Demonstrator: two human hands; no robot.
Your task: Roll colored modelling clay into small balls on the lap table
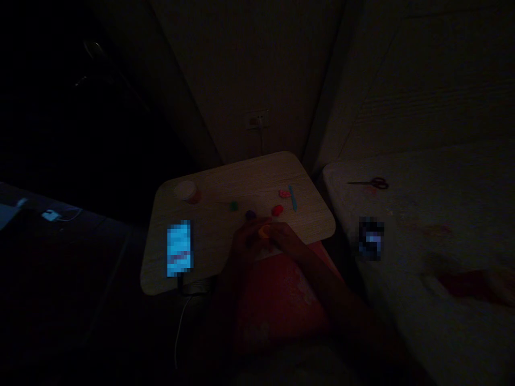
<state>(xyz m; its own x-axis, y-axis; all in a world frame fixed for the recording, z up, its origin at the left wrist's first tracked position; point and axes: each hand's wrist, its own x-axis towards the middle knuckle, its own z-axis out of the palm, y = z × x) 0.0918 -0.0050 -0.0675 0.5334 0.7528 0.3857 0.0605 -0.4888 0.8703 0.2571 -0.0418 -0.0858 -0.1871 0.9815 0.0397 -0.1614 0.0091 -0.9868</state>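
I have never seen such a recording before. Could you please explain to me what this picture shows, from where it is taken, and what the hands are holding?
There is no machine here, only a person's bare left hand and right hand. The single picture comes from a camera worn on the head, looking forward and down, so the forearms enter from below. The room is very dark.

Between the fingers of both hands is a small orange lump. The wooden-looking table also bears a tub, a lit phone, a green lump, a dark lump, a red lump, a pink piece and a blue stick. To the right, scissors lie on a separate pale surface.
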